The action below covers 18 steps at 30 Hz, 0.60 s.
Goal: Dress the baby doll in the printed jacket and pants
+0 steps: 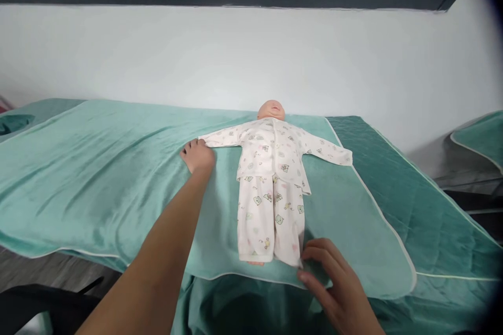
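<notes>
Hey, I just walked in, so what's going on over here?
A person is handling the clothes on a doll lying face up on a green blanket. Their left hand is at one cuff of the white patterned top; their right hand is at the hem of the patterned trousers. Whether either grip is closed isn't clear.

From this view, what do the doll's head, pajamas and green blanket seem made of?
Doll's head: probably vinyl or rubber; smooth, molded-looking surface.
Pajamas: likely thin cotton knit; matte, soft drape.
Green blanket: velvety plush, perhaps polyester; soft sheen along folds.
</notes>
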Tool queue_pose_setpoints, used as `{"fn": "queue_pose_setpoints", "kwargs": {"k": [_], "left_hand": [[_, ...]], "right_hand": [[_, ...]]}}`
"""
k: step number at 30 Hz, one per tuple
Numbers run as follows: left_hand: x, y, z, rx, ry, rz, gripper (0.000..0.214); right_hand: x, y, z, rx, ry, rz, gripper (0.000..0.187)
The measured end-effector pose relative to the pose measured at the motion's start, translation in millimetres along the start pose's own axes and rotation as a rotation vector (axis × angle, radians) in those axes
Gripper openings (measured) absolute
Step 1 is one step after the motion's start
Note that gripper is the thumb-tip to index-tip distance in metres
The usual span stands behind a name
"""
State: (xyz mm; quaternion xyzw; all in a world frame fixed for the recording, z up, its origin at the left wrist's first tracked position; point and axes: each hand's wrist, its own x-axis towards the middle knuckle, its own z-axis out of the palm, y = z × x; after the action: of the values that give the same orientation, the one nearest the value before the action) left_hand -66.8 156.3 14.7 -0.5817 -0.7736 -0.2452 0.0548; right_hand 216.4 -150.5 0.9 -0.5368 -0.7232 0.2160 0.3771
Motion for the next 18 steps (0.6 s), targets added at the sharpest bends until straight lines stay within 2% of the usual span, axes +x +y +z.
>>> {"fn": "queue_pose_setpoints", "kwargs": {"k": [1, 3, 7, 10, 12, 14, 18], "left_hand": [[0.5, -0.2, 0.4, -0.001, -0.003, -0.003, 0.042], [1.8, -0.9, 1.1, -0.002, -0.01, -0.013, 0.043], [3.1, -1.1, 1.0, -0.007, -0.012, -0.025, 0.041], [1.0, 1.5, -1.7, -0.018, 0.013, -0.03, 0.041], [-1.2, 4.1, -4.8, -0.027, 0.062, -0.018, 0.043], [-3.1, 6.7, -8.7, -0.034, 0.12, 0.004, 0.041], [-8.3, 11.5, -18.3, -0.107, 0.173, 0.058, 0.031]], "right_hand": [[6.0, 0.2, -5.7, 0.033, 0.016, 0.023, 0.008], [26.0, 3.9, -16.1, 0.087, 0.106, 0.102, 0.013], [98.9, 33.0, -26.2, 0.165, 0.395, 0.375, 0.021], [163.8, 65.7, -22.0, 0.524, 0.548, 0.546, 0.028], [198.2, 82.6, -15.5, 0.644, 0.528, 0.55, 0.027], [220.2, 91.8, -9.5, 0.769, 0.47, 0.513, 0.023], [232.5, 94.7, -8.8, 0.976, 0.35, 0.424, 0.029]]}}
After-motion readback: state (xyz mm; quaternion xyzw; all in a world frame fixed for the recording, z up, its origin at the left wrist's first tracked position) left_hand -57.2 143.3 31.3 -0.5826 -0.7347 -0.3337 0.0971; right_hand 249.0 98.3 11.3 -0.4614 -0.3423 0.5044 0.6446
